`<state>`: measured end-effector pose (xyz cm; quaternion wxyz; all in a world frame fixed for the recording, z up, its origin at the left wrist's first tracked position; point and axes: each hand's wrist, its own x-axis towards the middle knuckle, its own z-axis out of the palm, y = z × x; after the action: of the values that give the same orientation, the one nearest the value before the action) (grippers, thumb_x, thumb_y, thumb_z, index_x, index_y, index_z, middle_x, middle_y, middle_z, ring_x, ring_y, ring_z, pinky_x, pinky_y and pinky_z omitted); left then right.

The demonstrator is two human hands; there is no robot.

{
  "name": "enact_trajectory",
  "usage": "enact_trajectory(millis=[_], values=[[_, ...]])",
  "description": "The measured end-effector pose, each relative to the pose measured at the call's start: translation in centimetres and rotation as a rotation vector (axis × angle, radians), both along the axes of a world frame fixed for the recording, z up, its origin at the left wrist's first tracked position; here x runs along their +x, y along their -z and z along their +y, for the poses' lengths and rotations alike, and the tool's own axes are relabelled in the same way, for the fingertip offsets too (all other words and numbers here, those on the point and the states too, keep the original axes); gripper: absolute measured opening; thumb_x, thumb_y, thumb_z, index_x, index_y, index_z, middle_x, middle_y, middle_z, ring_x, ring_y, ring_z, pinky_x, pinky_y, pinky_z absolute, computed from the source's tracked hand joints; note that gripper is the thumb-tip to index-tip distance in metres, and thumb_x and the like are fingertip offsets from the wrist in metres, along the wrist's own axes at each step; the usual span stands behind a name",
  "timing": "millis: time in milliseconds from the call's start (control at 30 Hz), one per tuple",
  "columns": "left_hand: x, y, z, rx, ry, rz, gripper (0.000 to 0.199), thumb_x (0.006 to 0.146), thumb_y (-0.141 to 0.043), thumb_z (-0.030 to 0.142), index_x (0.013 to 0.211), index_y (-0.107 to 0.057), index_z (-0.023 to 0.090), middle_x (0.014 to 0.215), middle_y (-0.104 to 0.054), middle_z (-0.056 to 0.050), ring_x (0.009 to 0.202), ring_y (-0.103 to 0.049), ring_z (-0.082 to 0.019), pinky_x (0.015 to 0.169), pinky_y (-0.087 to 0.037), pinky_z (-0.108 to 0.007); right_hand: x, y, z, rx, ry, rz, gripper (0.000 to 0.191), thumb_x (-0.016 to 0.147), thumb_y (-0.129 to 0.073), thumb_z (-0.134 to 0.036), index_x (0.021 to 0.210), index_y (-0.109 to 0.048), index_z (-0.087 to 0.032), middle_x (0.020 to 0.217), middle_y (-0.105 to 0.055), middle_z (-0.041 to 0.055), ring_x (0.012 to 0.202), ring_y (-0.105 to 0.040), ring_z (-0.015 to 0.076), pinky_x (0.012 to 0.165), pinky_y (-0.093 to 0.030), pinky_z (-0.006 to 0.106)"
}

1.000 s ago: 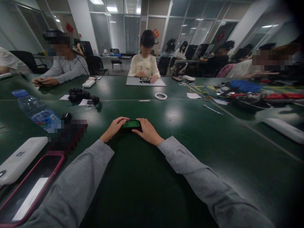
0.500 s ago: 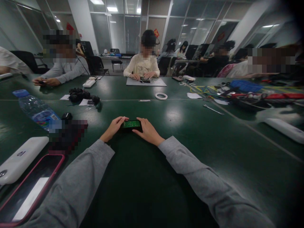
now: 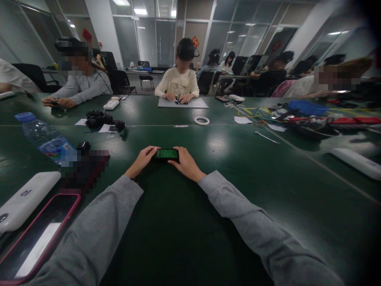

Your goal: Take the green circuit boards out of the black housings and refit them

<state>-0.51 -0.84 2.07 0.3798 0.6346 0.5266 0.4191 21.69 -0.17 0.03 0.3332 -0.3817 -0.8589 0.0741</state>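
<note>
A small green circuit board [image 3: 166, 153] in a black frame is held level just over the dark green table [image 3: 184, 222]. My left hand [image 3: 142, 161] grips its left end, fingers along the far corner. My right hand [image 3: 187, 163] closes round the right end, its thumb on the near edge. The underside of the board and some of my fingertips are hidden.
To my left are a water bottle [image 3: 44, 137], a white power bank [image 3: 28, 200] and a red-edged phone [image 3: 38, 238]. Ahead lies a roll of white tape [image 3: 201, 120]; rightward, a wrench [image 3: 267, 137] and tangled cables [image 3: 253, 114]. A co-worker [image 3: 177, 85] sits opposite.
The board has shifted slightly right and turned a little, so that more of its green face shows. Both my hands keep hold of it. The co-worker opposite has moved their hands slightly.
</note>
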Motion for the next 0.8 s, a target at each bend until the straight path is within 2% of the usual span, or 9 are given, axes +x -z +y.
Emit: enact_trajectory(millis=[533,800], values=[[0.02,0.01,0.06,-0.016,0.055,-0.028,0.036,0.084,-0.053,0.031,0.116,-0.058,0.017,0.119,-0.062,-0.009,0.108,-0.058,-0.022,0.097,-0.044,-0.04,0.08,0.27,0.38,0.025,0.035,0.076,0.05,0.085,-0.064,-0.027,0.127,-0.037,-0.017,0.116,-0.048,0.0129,0.107,-0.048,0.0295,0.094,-0.045,0.049],[-0.27,0.4,0.29,-0.023,0.06,-0.049,0.037,0.081,-0.055,0.033,0.113,-0.058,0.016,0.116,-0.062,-0.009,0.105,-0.059,-0.022,0.094,-0.046,-0.038,0.12,0.16,0.35,0.006,0.02,0.072,0.047,0.085,-0.063,-0.026,0.124,-0.038,-0.019,0.115,-0.048,0.0122,0.106,-0.048,0.0293,0.092,-0.046,0.05]])
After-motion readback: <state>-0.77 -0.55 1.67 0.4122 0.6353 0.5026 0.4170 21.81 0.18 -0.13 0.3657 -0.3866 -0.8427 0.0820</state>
